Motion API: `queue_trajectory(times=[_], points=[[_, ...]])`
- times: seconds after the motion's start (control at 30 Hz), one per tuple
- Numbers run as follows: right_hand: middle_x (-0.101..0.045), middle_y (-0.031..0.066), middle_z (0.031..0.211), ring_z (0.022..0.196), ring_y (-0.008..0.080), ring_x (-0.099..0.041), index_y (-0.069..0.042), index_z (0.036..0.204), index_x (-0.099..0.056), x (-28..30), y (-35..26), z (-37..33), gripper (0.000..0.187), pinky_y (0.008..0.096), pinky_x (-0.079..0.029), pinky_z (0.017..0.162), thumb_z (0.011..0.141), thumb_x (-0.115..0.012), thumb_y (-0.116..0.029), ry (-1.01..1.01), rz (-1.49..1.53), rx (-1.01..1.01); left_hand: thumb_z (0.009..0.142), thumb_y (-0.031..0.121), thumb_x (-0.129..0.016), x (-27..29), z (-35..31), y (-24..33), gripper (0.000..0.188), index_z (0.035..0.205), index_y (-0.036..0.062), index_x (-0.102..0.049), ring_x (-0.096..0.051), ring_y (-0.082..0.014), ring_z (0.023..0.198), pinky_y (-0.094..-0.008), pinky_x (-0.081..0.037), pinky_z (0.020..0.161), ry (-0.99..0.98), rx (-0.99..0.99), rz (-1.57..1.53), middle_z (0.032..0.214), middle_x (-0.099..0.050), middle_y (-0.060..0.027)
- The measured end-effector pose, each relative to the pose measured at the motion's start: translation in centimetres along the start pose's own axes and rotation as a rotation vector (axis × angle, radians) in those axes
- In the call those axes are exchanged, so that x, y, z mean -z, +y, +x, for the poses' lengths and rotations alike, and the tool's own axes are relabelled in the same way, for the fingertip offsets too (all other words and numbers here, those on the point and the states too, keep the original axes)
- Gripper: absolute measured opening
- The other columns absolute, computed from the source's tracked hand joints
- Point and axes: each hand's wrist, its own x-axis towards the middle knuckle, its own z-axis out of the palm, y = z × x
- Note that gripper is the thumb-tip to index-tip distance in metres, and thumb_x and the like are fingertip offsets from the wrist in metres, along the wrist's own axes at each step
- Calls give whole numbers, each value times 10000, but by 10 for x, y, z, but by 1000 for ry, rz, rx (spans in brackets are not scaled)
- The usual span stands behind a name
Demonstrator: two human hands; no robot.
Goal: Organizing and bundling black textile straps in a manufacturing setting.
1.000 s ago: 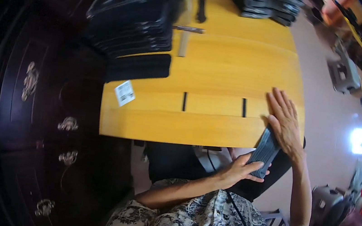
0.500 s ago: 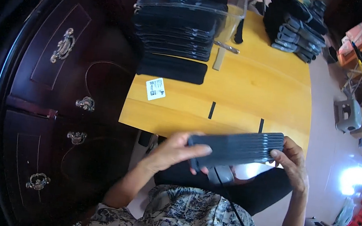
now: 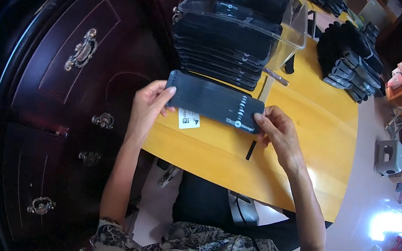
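Observation:
Between my two hands is a fanned stack of flat black bands (image 3: 209,98), held level above the table's near left part. My left hand (image 3: 148,107) pinches its left end, thumb on top. My right hand (image 3: 279,133) grips the right end the same way, near pale printed marks. Just beyond lies a layered pile of similar black bands (image 3: 215,59), at and under a clear plastic bin (image 3: 293,42) with more bands in it. A white printed label (image 3: 190,120) on the table is partly covered by the held stack.
The yellow table (image 3: 307,165) carries a patterned pen-like stick (image 3: 276,77), a dark strip mark (image 3: 251,150) and a heap of black and grey folded fabric pieces (image 3: 353,69) at far right. Dark wooden drawers (image 3: 64,82) stand along the left. A grey stool (image 3: 389,156) is on the floor.
Both hands have carried the stack of bands away from my body and leftward, toward the pile. It was tilted edge-up near my lap and now shows its fanned top. My view has shifted.

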Motion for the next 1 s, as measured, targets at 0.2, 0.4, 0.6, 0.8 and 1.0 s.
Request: queue_trajectory(times=[0.2,0.4,0.6,0.8,1.0], points=[[-569,-19,627,500,47,-526,-78,852,-554,-14,1,38,224,180,-388,438,880,-697,-249,109,-40,-15,893,176,-650,3,35,-2,204,985,-4,-677,-564,-55,596,-180,-411,520,78,28,198,783,-664,-37],[-577,-4,631,488,47,-521,-59,870,-540,-16,12,49,226,182,-365,408,875,-703,-215,147,-96,-13,883,155,-654,-2,47,-7,225,1018,-24,-673,-585,-69,598,-204,-435,526,96,35,324,763,-668,-68],[-608,43,635,477,79,-542,-2,860,-547,-18,10,55,231,228,-405,398,862,-707,-168,166,-167,28,886,109,-645,-3,50,-12,205,1016,-48,-662,-620,-80,619,-226,-469,558,101,20,314,753,-674,-89],[-599,48,627,477,83,-535,16,841,-545,-18,15,60,216,245,-414,399,863,-700,-132,137,-191,28,885,101,-644,0,54,-29,188,987,-55,-661,-622,-84,626,-222,-468,572,94,28,246,744,-678,-84],[-605,73,621,485,130,-567,14,863,-553,-11,21,63,241,282,-443,429,837,-724,-154,113,-222,-8,869,161,-672,0,59,-37,252,1030,-32,-661,-610,-115,736,-252,-490,682,106,43,356,867,-658,-121]])
